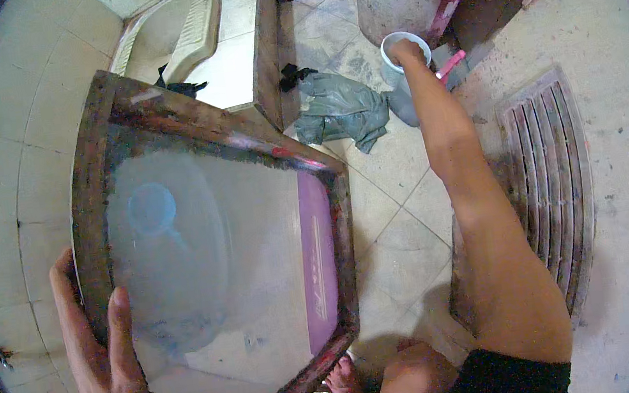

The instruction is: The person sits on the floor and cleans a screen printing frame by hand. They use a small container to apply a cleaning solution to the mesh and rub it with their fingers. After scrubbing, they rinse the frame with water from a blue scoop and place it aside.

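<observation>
A wooden-framed mesh screen, apparently a silk-screen printing frame [343,240], stands tilted before me. My left hand [112,351] grips its left side bar, thumb in front and fingers behind. A purple strip [316,261] with pale marks runs along the mesh's right edge. Through the hazy mesh [262,250] shows a blue round dipper [152,209] over a large rounded shape, perhaps a basin. My right arm stretches far forward, and my right hand [408,54] is inside a small white bucket [392,72]. Its fingers are partly hidden there; whether they hold anything is unclear.
A crumpled grey-green plastic bag [342,107] lies on the tiled floor. Beyond the frame is a squat toilet [171,37] on a raised tiled step. A large drum [393,1], a pink handle [453,64] and a slatted floor grate [546,186] are on the right.
</observation>
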`<state>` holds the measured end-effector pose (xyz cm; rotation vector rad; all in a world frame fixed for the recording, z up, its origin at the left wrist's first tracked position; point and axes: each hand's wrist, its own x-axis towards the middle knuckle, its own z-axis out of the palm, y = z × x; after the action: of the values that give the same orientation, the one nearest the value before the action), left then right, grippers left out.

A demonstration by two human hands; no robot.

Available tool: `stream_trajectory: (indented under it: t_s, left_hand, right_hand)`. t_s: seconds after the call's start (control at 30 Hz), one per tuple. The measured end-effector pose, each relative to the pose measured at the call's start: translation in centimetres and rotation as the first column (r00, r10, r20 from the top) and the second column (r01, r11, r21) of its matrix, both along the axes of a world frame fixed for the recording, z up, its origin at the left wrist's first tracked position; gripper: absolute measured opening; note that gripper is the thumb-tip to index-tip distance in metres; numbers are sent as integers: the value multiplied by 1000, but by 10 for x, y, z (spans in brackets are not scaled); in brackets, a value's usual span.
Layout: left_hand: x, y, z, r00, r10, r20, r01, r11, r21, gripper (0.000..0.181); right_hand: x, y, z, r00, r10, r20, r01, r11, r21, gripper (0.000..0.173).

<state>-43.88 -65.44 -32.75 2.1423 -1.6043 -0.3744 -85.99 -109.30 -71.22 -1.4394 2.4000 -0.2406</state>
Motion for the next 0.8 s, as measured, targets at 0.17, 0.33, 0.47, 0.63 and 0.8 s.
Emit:
stream_trajectory:
  t_s: [0.17,0.33,0.47,0.63,0.8]
  left_hand:
    - [-15,-18,-15,984,91,-150,-90,996,10,62]
    - [-17,-7,-1,993,94,-74,-96,995,-34,62]
    - [-15,-9,-5,994,108,-30,-109,994,-24,62]
    - [-16,-5,-9,997,71,-13,-71,997,-32,62]
    - [-23,-5,-14,995,47,-87,-59,989,-139,52]
  right_hand:
    - [-32,0,-37,997,44,-67,-40,998,56,47]
    - [-27,-24,-34,986,122,-118,-135,984,-118,43]
    - [-6,-20,-4,995,7,-103,-23,989,-147,36]
    - [-15,-9,21,976,21,-217,-54,987,-150,36]
    - [-11,5,44,979,-131,-159,51,902,-430,39]
